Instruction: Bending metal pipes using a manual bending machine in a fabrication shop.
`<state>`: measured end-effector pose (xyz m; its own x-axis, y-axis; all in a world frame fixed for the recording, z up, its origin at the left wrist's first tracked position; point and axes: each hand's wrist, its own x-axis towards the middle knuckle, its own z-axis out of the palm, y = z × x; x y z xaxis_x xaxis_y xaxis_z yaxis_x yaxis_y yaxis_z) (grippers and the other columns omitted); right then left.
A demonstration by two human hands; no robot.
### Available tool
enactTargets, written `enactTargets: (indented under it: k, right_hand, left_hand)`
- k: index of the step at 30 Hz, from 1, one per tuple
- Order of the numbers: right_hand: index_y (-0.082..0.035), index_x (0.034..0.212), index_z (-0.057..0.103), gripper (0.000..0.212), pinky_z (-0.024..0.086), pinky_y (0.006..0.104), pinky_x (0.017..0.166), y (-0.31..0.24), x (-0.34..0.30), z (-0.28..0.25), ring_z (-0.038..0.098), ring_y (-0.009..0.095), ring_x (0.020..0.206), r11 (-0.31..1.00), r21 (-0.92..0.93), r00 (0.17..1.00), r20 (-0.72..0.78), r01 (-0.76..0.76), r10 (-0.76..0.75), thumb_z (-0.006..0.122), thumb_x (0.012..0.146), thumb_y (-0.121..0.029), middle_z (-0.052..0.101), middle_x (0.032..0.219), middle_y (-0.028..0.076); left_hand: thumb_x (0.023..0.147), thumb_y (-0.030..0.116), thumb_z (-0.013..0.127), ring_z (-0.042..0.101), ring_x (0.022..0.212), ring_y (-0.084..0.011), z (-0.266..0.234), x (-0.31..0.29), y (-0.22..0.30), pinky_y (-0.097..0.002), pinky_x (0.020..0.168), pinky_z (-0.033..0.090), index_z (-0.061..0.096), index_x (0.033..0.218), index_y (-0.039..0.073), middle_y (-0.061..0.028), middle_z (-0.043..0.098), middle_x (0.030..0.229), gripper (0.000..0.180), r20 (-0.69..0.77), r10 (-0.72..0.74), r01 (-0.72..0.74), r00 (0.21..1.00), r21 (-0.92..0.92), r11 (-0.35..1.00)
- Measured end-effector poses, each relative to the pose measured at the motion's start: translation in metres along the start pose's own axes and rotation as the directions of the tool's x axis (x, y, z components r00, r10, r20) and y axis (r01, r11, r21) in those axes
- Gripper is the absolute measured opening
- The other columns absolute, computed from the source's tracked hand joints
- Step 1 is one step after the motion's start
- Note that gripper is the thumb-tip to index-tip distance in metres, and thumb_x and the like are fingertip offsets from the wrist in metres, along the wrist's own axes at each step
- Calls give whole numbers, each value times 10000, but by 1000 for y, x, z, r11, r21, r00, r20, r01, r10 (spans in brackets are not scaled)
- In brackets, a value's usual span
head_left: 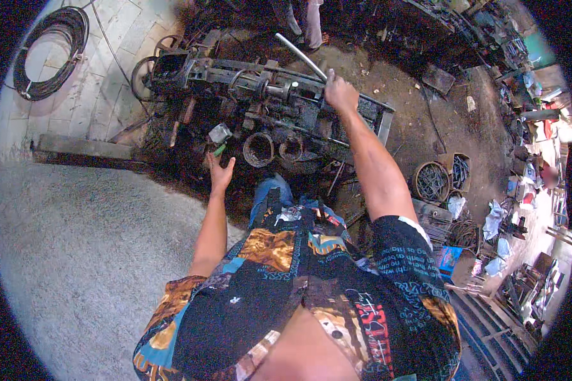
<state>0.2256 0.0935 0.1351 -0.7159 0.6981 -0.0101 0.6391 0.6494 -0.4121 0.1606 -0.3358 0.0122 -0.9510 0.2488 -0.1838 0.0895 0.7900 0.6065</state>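
One right hand (342, 95), fingers wrapped round a metal bar (299, 55), left hand (220, 174), fingers spread near a green piece (220, 150)

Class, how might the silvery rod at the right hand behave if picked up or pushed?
The rod is probably stiff, as it runs straight from the right hand. Its metallic sheen suggests heft. If loose, its seemingly round length could roll.

Silver-grey, cylindrical metal rod (300, 56); blackish-brown metal machine (219, 73); small, bright green object (220, 150); round black coil (79, 37); black fabric shirt (235, 311), patched orange-brown, blue and cream, with white and red lettering; blue cloth trousers (281, 187); pale grey, speckled floor (95, 235).
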Motion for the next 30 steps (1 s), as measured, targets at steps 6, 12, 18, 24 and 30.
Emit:
enactTargets:
  k: [6,12,18,24,30]
  right_hand:
    - [-42,1050,618,514,519,531,671,-11,1,-3,656,392,726,999,-32,998,-65,14,-16,269,958,-407,669,783,202]
    - [-34,948,660,635,484,513,817,-11,3,-4,622,419,890,995,-75,996,52,-70,74,207,956,-478,637,955,255]
    - [-58,1050,616,523,500,508,776,5,13,17,623,400,900,991,-120,997,54,-51,58,254,957,-424,651,977,202]
    - [-86,879,684,550,522,492,720,10,15,32,649,393,750,989,-146,989,-140,33,-54,280,943,-454,663,814,212]
    - [-49,812,692,599,517,483,740,-6,8,18,651,377,781,997,-66,993,-107,-47,39,292,939,-476,662,833,216]
  left_hand:
    - [775,418,687,71,1401,-341,-1,0,-3,-382,1137,124,127,1423,-56,-232,52,1506,979,-44,29,-32,999,-74,997]
    - [773,404,693,49,1397,-367,-5,-4,5,-399,1136,118,117,1421,-59,-260,41,1497,983,47,46,-44,998,-52,998]
    - [777,387,691,38,1396,-374,-7,-11,-27,-396,1135,117,101,1407,-97,-284,34,1487,990,97,214,-218,972,29,976]
    - [774,372,691,31,1395,-382,-10,1,-38,-394,1136,111,64,1397,-123,-294,11,1483,1013,144,300,-315,943,96,944]
    - [762,403,699,16,1387,-415,-18,-1,-39,-443,1134,69,33,1408,-98,-305,8,1479,1055,166,377,-385,911,21,923]
